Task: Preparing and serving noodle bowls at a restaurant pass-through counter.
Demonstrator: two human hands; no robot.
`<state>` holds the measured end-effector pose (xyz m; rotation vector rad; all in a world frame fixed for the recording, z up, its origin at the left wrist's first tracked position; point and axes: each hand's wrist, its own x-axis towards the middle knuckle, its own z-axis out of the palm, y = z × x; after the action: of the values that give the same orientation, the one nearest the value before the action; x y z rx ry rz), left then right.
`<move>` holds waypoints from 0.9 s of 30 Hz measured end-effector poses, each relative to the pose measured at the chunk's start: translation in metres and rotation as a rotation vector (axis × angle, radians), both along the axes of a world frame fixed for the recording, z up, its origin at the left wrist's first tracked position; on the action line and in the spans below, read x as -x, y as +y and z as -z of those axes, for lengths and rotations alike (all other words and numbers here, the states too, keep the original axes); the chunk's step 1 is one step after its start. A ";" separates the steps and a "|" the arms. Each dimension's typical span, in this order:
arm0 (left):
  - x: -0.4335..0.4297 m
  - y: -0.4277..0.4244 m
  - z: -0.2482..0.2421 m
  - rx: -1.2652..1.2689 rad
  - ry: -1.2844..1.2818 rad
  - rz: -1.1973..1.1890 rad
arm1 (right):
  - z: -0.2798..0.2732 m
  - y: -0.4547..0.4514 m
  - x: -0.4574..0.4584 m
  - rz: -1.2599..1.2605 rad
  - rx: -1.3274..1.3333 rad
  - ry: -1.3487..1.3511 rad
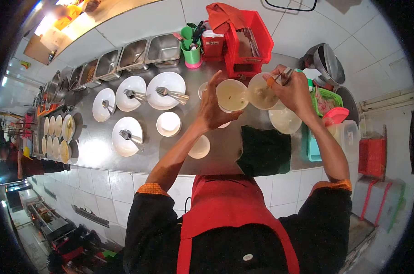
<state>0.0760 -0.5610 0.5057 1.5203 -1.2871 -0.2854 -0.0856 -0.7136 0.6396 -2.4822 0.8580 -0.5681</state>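
My left hand (pixel 212 109) curls around a small white bowl (pixel 231 95) of pale, cloudy liquid with a few dark bits in it. My right hand (pixel 292 90) grips a metal handle (pixel 286 74), apparently that of a ladle. Just below its fingers is a round vessel (pixel 261 94) with pale contents, its edge meeting the bowl's rim. Whether it is the ladle's cup or a separate bowl I cannot tell. Another round container (pixel 285 120) with whitish contents sits below my right hand. Other small white bowls, one of them this bowl (pixel 199 147), are partly hidden by my left hand and forearm.
White plates (pixel 127 124) with forks and spoons stand left on the steel counter (pixel 148 161). Metal pans (pixel 130 54), a green utensil cup (pixel 192 51) and red bins (pixel 249 41) line the back. A dark cloth (pixel 267 150) overhangs the front edge. A green basket (pixel 330 99) stands right.
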 end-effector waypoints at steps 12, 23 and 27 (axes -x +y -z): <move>0.013 -0.004 0.003 -0.022 -0.007 -0.102 | 0.006 -0.029 -0.003 -0.127 0.081 -0.055; -0.003 0.004 -0.011 0.084 -0.074 -0.111 | 0.023 -0.034 -0.008 -0.131 -0.063 -0.170; -0.044 -0.001 -0.041 0.071 0.034 -0.003 | 0.053 -0.038 0.003 0.032 -0.296 -0.313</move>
<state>0.1196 -0.5617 0.5465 1.4514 -1.2552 -0.2597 -0.0889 -0.7521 0.5866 -2.0491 0.7942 -0.7566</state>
